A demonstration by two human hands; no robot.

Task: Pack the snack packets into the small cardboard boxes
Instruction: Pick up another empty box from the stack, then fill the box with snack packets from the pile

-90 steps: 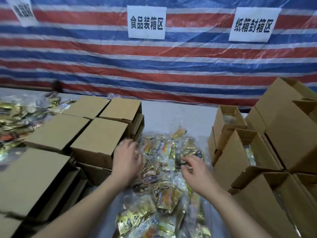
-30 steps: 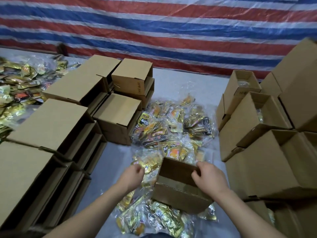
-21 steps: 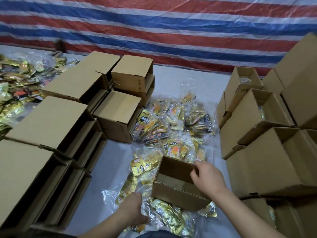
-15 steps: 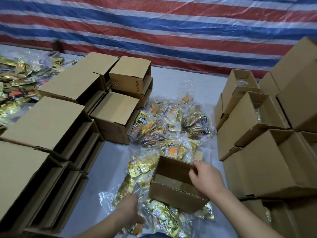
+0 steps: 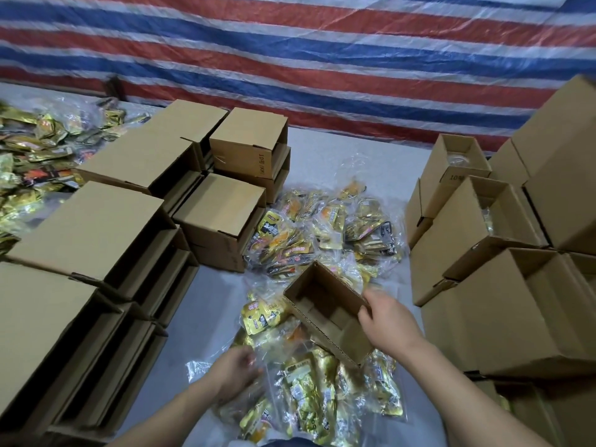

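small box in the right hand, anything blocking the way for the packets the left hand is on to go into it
Nothing visible does. The small box is open at the top and looks empty, held at its rim by the right hand. The left hand grips a bag of packets just beside it.

The small cardboard box (image 5: 248,145) stacked at the back of the left pile bears "10号" printed sideways on its side flap. An open box (image 5: 451,166) on the right shows "10" on its front edge. Print on the snack packets (image 5: 322,227) is too small to read.
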